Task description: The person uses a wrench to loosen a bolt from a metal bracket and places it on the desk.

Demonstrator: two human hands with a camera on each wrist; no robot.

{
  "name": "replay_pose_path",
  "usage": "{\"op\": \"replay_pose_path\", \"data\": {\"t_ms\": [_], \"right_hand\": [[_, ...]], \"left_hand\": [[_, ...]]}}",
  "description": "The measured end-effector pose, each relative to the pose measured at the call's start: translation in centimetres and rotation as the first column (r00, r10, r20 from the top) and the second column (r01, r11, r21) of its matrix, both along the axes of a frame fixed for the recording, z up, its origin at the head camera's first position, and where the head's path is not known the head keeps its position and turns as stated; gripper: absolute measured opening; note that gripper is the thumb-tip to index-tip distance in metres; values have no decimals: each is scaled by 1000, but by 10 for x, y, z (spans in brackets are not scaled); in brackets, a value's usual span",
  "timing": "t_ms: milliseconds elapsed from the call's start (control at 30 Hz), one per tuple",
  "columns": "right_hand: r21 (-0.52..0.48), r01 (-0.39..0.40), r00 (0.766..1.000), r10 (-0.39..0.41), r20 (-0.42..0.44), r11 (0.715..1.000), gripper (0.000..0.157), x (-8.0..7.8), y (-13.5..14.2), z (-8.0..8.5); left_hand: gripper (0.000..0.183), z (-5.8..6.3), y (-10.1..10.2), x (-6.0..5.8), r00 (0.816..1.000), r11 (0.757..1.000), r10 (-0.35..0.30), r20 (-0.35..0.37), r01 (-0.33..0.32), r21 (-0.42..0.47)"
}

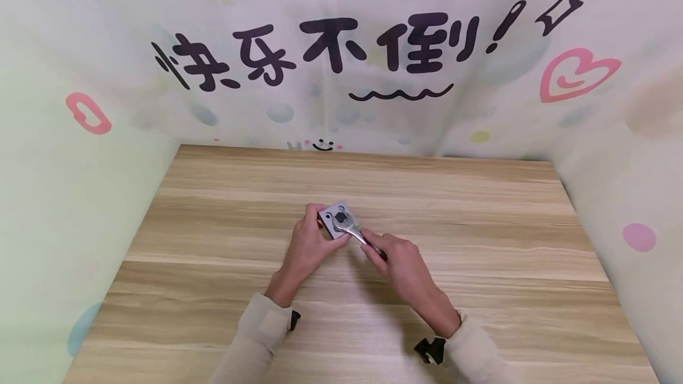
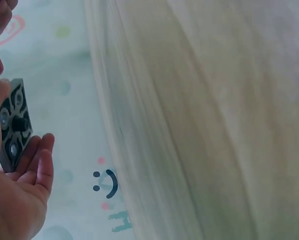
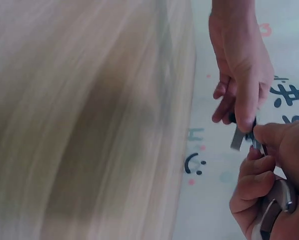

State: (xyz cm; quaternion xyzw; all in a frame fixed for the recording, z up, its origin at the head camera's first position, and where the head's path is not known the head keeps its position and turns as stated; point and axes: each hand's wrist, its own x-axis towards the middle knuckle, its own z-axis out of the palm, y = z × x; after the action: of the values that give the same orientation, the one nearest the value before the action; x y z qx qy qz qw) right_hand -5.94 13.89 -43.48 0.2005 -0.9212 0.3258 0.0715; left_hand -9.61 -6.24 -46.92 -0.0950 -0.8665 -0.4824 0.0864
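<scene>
A square grey metal block with several holes is held by my left hand, thumb along its near edge and fingers at the far side. A black bolt stands in the block's face. My right hand grips a silver wrench, whose head lies around the bolt. In the left wrist view the block shows its patterned face and a dark stub. The right wrist view shows the wrench's other end in my right palm; there the left hand mostly hides the block.
Both hands are above a wood-grain table. A printed cloth wall rises at the table's back edge, with more cloth walls on the left and right. Black straps sit at the wrists over light sleeves.
</scene>
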Motion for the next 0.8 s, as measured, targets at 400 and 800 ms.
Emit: {"op": "replay_pose_path", "data": {"t_ms": [400,800], "right_hand": [[33,-24,997,26,-78,999,33,2,1,-5],[92,-69,989,80,-123,993,33,0,5,-3]], "left_hand": [[68,0,0,2,1000,1000,-17,-15,17,-14],[65,0,-2,1,996,997,-67,-57,68,20]]}}
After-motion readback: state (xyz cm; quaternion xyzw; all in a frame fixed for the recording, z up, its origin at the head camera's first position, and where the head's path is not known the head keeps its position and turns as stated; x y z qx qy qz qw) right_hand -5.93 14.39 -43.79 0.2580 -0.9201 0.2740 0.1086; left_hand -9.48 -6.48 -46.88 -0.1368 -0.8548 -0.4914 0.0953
